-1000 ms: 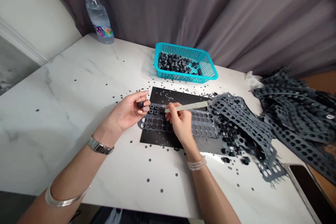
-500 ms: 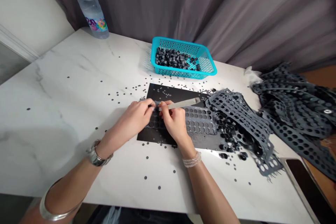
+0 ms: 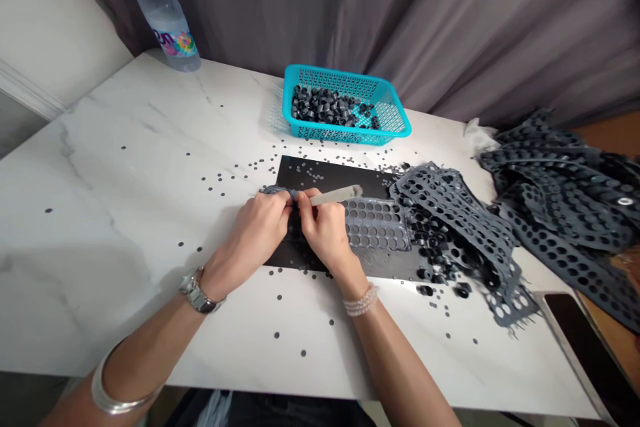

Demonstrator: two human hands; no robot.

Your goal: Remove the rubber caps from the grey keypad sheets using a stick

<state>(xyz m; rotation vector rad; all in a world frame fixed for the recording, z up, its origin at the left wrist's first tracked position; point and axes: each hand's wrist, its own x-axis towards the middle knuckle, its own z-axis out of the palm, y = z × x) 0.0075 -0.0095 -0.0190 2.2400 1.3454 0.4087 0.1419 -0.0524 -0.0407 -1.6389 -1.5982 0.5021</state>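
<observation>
A dark grey rubber sheet with rows of round holes [image 3: 379,224] lies on a black mat [image 3: 334,175]. My left hand [image 3: 265,223] is closed on the left end of this sheet, which bunches up beside the fingers. Close against it, my right hand [image 3: 323,223] grips a pale, flat stick-like tool [image 3: 340,195], whose blunt end points up to the right. The tool's working end and the spot between the fingertips are hidden by my hands.
A turquoise basket [image 3: 350,135] of small black rubber rings stands behind the mat. Punched sheets [image 3: 450,213] and loose rings are heaped on the right, near a phone [image 3: 583,347]. Small dark discs are scattered about. A water bottle [image 3: 170,27] stands back left.
My left hand has moved slightly right and turned, and the sheet's left end now bunches up behind it. My right hand and the tool have shifted a little left.
</observation>
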